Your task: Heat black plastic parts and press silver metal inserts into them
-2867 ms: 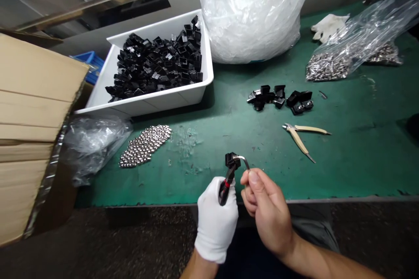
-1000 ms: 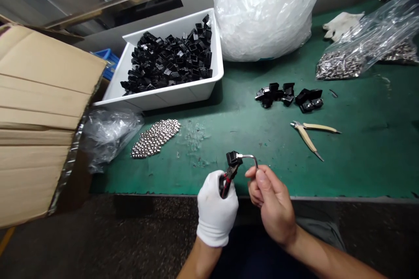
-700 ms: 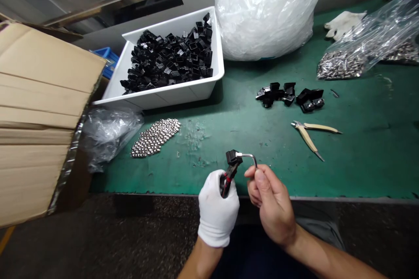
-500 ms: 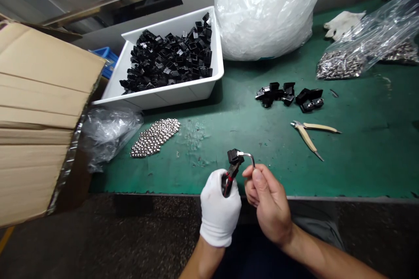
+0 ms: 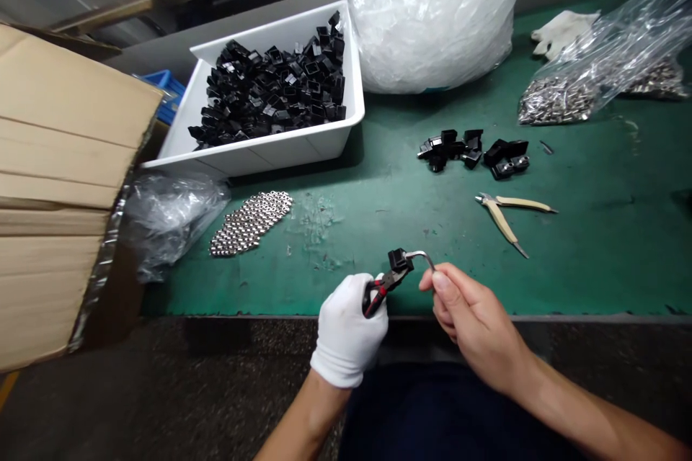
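Observation:
White-gloved, my left hand (image 5: 350,328) is closed around red-and-black pliers (image 5: 383,289). The pliers' jaws hold a small black plastic part (image 5: 400,259) just above the table's front edge. My bare right hand (image 5: 476,317) pinches a bent metal hex key (image 5: 424,256), whose far end meets the black part at its right side. Whether a metal fitting sits inside that part is too small to tell. Beyond my hands lies a loose group of black parts (image 5: 448,149), with more black parts (image 5: 505,158) to its right, some with metal fittings.
Cream-handled cutters (image 5: 502,216) lie open at right. Metal fittings (image 5: 251,223) sit left, below a white bin (image 5: 303,150) of black parts. A large plastic bag (image 5: 432,21), bagged fittings (image 5: 559,97), a white glove (image 5: 562,32) and a cardboard box (image 5: 59,209) surround the green table (image 5: 605,259).
The pliers and black part have tilted and shifted slightly right. My right hand has moved right with the hex key, which now sits closer into the part. The view has shifted slightly.

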`<state>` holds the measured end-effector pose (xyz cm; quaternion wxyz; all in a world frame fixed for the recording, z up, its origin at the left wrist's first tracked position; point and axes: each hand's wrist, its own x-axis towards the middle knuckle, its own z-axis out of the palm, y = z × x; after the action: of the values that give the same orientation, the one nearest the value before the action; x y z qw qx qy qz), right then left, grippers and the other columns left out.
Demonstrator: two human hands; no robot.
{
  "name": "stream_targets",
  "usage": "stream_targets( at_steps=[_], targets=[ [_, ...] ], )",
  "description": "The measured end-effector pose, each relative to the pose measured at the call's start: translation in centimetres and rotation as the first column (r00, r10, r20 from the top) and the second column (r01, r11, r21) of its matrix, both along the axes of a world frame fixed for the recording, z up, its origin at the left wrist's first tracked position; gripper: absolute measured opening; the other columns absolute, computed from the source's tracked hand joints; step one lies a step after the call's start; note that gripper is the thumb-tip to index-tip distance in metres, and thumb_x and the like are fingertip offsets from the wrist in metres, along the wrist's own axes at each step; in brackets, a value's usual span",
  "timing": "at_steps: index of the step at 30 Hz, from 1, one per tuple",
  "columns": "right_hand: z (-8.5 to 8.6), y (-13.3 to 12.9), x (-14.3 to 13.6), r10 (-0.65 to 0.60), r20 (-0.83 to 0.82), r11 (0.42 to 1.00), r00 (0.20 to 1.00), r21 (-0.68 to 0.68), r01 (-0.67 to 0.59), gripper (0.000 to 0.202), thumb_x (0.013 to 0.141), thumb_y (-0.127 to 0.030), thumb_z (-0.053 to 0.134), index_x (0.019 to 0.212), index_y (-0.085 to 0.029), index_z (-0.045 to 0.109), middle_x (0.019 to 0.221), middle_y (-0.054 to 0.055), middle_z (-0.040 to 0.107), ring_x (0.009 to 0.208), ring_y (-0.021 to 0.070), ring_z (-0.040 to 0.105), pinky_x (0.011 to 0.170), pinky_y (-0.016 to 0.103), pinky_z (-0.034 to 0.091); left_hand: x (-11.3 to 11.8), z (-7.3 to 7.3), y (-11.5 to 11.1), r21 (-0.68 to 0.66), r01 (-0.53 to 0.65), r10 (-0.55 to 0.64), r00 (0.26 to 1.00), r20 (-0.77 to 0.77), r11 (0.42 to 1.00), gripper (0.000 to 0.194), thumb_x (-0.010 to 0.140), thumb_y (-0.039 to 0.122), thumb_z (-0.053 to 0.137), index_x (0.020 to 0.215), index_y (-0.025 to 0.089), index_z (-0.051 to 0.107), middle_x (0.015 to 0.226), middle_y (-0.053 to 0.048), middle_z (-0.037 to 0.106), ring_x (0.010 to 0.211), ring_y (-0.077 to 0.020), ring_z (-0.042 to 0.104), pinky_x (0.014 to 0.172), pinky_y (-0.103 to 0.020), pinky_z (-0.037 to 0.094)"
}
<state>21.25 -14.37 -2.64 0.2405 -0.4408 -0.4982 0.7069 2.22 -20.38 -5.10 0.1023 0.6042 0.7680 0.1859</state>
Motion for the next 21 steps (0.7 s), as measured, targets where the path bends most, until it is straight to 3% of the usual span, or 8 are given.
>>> stream_targets(
  at_steps=[5, 11, 17, 21],
  targets=[
    [0.4, 0.7, 1.2, 0.067, 0.146, 0.987, 0.987, 0.132, -0.087, 0.036, 0.106, -0.053, 0.035, 0.101, -0.024, 0.056, 0.062, -0.005, 0.034, 0.055, 0.0116, 0.032, 0.053, 0.027, 0.027, -0.7, -0.1, 0.2, -0.013, 0.076, -0.076, 0.997, 0.011, 0.997, 0.007, 0.087, 0.021, 0.053, 0.081, 0.022, 0.057, 0.073, -0.001, 0.061, 0.065, -0.0153, 0.056, 0.065, -0.025, 0.041],
    [1.3, 2.1, 1.9, 0.118, 0.283, 0.930, 0.952, 0.304, -0.206, 0.035, 0.108, -0.046, 0.033, 0.094, -0.024, 0.057, 0.063, -0.004, 0.045, 0.057, 0.0117, 0.041, 0.059, 0.028, 0.032, -1.5, 0.1, 1.0, -0.034, 0.145, -0.145, 0.989, 0.016, 0.989, 0.008, 0.085, 0.019, 0.054, 0.079, 0.022, 0.058, 0.072, -0.001, 0.061, 0.064, -0.0148, 0.055, 0.064, -0.025, 0.041],
    [2.0, 3.6, 2.4, 0.151, 0.405, 0.866, 0.902, 0.387, -0.318, 0.034, 0.108, -0.042, 0.033, 0.092, -0.023, 0.056, 0.064, -0.003, 0.050, 0.056, 0.0127, 0.042, 0.058, 0.029, 0.029, -2.3, 0.4, 1.5, -0.063, 0.199, -0.199, 0.980, 0.008, 0.978, 0.009, 0.087, 0.020, 0.052, 0.079, 0.022, 0.057, 0.072, 0.000, 0.060, 0.062, -0.0137, 0.052, 0.063, -0.024, 0.040],
    [2.5, 4.3, 3.6, 0.298, 0.507, 0.807, 0.809, 0.318, -0.497, 0.033, 0.107, -0.041, 0.035, 0.086, -0.022, 0.052, 0.063, -0.003, 0.049, 0.057, 0.0131, 0.040, 0.059, 0.031, 0.025, -3.3, 1.1, 2.2, -0.195, 0.340, -0.352, 0.935, -0.031, 0.920, 0.007, 0.083, 0.018, 0.053, 0.079, 0.022, 0.058, 0.073, -0.001, 0.059, 0.064, -0.0148, 0.052, 0.062, -0.026, 0.037]
  ],
)
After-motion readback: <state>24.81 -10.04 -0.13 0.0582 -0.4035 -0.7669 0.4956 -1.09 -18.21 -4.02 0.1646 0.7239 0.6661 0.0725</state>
